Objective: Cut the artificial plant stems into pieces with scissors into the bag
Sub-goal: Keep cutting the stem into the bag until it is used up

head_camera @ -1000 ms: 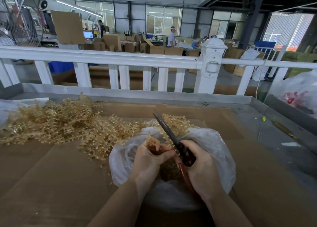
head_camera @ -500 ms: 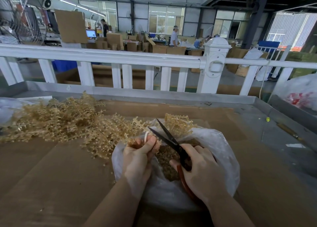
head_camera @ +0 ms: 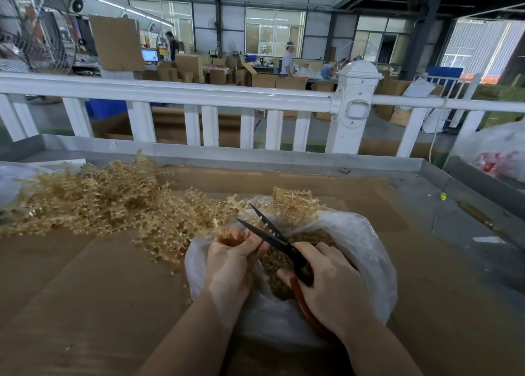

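The clear bag (head_camera: 366, 250) on the counter (head_camera: 85, 304) holds cut pieces (head_camera: 279, 265). Above it, the left hand (head_camera: 228, 265) pinches a stem (head_camera: 241, 208); the right hand (head_camera: 332, 284) grips open scissors (head_camera: 272, 235). Uncut stems (head_camera: 93, 199) lie left.

**Bare arms at the bench**

From where I stand, only the worker's two forearms and hands come into sight. The left hand (head_camera: 227, 265) and the right hand (head_camera: 332, 287) are both bare: no gloves, no finger guards. No ring shows on any finger I can see, and neither wrist carries a watch or band. The forearms are uncovered all the way down to the bottom edge of the view, so no sleeve or cuff shows. The fingernails that can be seen look short and plain. The rest of the person stays out of sight.
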Action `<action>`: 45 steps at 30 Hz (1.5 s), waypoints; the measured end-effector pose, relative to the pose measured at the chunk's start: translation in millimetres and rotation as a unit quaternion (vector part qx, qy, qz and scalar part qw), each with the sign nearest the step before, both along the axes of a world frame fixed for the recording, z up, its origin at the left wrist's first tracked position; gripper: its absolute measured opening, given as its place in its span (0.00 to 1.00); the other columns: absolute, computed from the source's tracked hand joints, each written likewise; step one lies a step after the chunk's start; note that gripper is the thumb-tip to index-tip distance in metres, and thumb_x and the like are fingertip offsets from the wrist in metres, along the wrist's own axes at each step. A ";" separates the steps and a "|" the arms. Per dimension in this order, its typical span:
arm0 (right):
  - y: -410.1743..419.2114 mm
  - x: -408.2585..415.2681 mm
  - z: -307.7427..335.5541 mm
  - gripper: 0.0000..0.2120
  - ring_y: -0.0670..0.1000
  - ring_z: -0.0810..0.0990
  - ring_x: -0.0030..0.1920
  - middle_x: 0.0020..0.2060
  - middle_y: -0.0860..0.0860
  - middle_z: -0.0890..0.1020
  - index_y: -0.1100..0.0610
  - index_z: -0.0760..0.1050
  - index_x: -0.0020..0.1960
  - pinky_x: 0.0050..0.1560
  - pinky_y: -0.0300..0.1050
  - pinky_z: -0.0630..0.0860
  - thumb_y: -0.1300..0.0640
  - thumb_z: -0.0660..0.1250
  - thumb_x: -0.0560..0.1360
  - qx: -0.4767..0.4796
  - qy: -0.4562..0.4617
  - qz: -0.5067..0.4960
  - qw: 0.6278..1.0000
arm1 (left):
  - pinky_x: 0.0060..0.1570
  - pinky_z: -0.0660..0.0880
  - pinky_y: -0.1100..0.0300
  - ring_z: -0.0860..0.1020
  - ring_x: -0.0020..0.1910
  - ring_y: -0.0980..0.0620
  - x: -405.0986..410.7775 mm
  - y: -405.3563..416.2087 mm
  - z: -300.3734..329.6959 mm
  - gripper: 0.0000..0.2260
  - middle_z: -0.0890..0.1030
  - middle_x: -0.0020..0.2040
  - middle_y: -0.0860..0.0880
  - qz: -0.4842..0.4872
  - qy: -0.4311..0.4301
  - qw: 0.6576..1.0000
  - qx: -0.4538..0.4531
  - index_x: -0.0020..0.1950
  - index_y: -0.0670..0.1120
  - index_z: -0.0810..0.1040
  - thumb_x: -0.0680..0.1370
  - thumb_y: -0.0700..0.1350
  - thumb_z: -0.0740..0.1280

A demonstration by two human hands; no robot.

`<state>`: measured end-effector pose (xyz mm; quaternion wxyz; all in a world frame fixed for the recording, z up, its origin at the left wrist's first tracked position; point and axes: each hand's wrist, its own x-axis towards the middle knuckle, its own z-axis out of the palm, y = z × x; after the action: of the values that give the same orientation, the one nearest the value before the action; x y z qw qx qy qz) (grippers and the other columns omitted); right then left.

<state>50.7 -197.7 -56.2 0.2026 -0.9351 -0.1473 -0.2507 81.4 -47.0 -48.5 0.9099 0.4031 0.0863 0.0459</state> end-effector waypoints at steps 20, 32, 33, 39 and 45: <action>-0.6 3.1 1.0 0.13 0.45 0.77 0.30 0.31 0.46 0.78 0.52 0.77 0.48 0.31 0.36 0.71 0.44 0.71 0.71 0.001 -0.019 0.035 0.999 | 0.30 0.79 0.65 0.82 0.31 0.51 -1.6 3.3 4.8 0.09 0.82 0.33 0.44 -0.031 0.043 0.998 -0.035 0.37 0.38 0.74 0.72 0.26 0.64; -1.7 -1.0 2.1 0.13 0.44 0.77 0.36 0.35 0.44 0.79 0.50 0.78 0.48 0.37 0.36 0.74 0.41 0.68 0.71 0.039 -0.020 0.043 0.998 | 0.31 0.79 0.63 0.83 0.33 0.50 -6.7 5.0 9.2 0.13 0.81 0.40 0.40 -0.070 0.053 0.996 -0.015 0.52 0.38 0.74 0.71 0.25 0.64; -1.7 -1.0 2.2 0.14 0.44 0.77 0.37 0.35 0.45 0.80 0.50 0.78 0.49 0.38 0.37 0.74 0.41 0.67 0.71 0.040 -0.016 0.044 0.998 | 0.32 0.80 0.63 0.83 0.33 0.49 -7.0 5.0 9.7 0.11 0.80 0.41 0.40 -0.076 0.055 0.996 -0.007 0.48 0.38 0.74 0.71 0.25 0.64; -1.3 0.3 1.0 0.14 0.45 0.77 0.42 0.40 0.44 0.80 0.50 0.78 0.52 0.45 0.37 0.74 0.45 0.70 0.71 0.047 -0.010 0.044 0.998 | 0.29 0.79 0.63 0.83 0.31 0.50 -8.9 5.4 13.5 0.11 0.81 0.35 0.42 -0.091 0.061 0.994 0.007 0.38 0.40 0.71 0.70 0.24 0.65; -0.4 1.2 0.3 0.14 0.46 0.78 0.44 0.41 0.45 0.80 0.51 0.77 0.53 0.47 0.38 0.73 0.46 0.71 0.71 0.058 -0.010 0.047 0.997 | 0.29 0.79 0.63 0.83 0.32 0.49 -8.6 5.8 14.7 0.12 0.82 0.35 0.42 -0.102 0.069 0.992 0.009 0.39 0.41 0.70 0.70 0.25 0.65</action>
<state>51.9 -198.1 -55.9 0.2662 -0.9114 -0.1784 -0.2583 72.8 -41.1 -33.8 0.8982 0.4199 0.1065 -0.0744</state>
